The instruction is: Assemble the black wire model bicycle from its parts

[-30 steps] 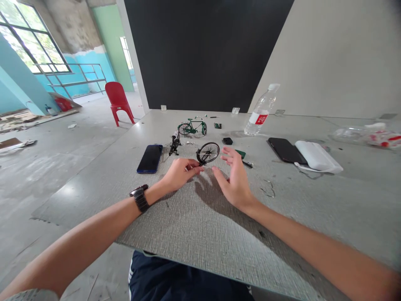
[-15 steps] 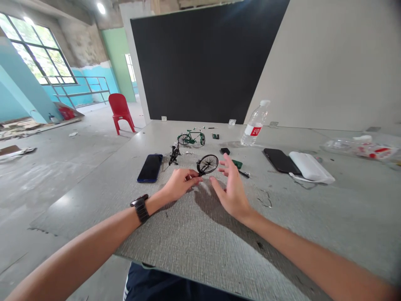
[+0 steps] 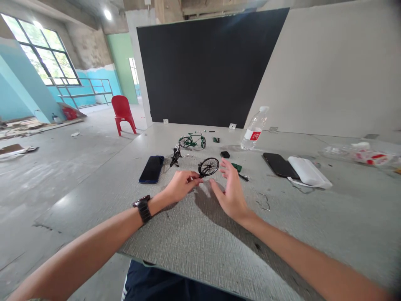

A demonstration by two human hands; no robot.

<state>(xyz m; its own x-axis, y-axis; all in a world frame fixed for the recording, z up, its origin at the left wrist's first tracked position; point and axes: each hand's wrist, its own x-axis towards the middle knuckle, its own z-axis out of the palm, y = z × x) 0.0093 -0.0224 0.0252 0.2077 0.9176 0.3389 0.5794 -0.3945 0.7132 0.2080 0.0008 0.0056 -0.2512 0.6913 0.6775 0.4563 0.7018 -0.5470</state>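
Miniature black wheel [image 3: 213, 160], spoked, with dark attached stem: mid-table, between the two hands. Seen as a tilted oval, long axis rising from lower left to upper right; stem end points down and left.
Left hand [image 3: 181, 184]: thumb and forefinger narrow, pinching the stem end; black watch [image 3: 144, 209] at the wrist.
Right hand [image 3: 232, 195]: thumb and fingers wide apart, fingertips just beside the rim; contact, cannot tell.
Table [image 3: 188, 242]: grey, finely streaked. On it, beyond the left hand, black bicycle part [image 3: 176, 155] and phone [image 3: 151, 169] with blue edge; farther back, green model bicycle [image 3: 196, 142], upright, handlebar to the right. Near the right hand, small black block [image 3: 224, 154], green piece [image 3: 237, 167], bent wire [image 3: 267, 203]. Right side: upright clear bottle [image 3: 254, 135], red label; dark phone [image 3: 278, 164] beside white case [image 3: 308, 171].
Room: black panel [image 3: 206, 71] behind the table; red chair [image 3: 122, 108] on bare floor [image 3: 78, 167]; large window [image 3: 52, 56], far left.
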